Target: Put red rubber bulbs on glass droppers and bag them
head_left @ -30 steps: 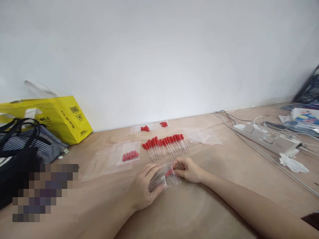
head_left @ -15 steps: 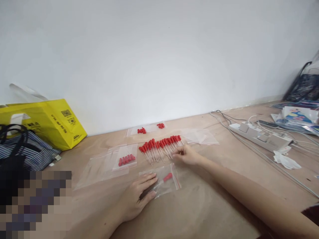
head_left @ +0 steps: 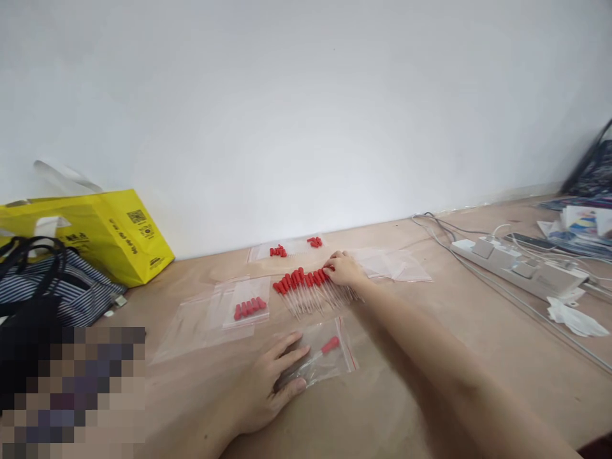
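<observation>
A clear zip bag (head_left: 342,362) holding one dropper (head_left: 329,345) with a red rubber bulb lies on the table. My left hand (head_left: 272,379) rests on the bag's left end, fingers spread and pressing it down. Behind it runs a row of loose droppers (head_left: 306,293), red bulbs pointing away and thin clear stems toward me. At the row's right end, my right hand (head_left: 345,269) has its fingers curled and closed around a red bulb. The hand covers the bulbs there, and its fingertips are partly hidden.
Left of the row, a bag (head_left: 248,309) with several red-bulbed droppers lies over flat clear bags (head_left: 191,328). Another bag with small red bulbs (head_left: 278,251) sits by the wall. More flat bags (head_left: 399,264), a power strip (head_left: 521,271) with cables and a tissue (head_left: 576,317) are rightward. A yellow bag (head_left: 95,233) stands left.
My right hand has moved from the stem ends, away from me, up to the red bulbs. My left hand stays on the zip bag. The view has shifted slightly.
</observation>
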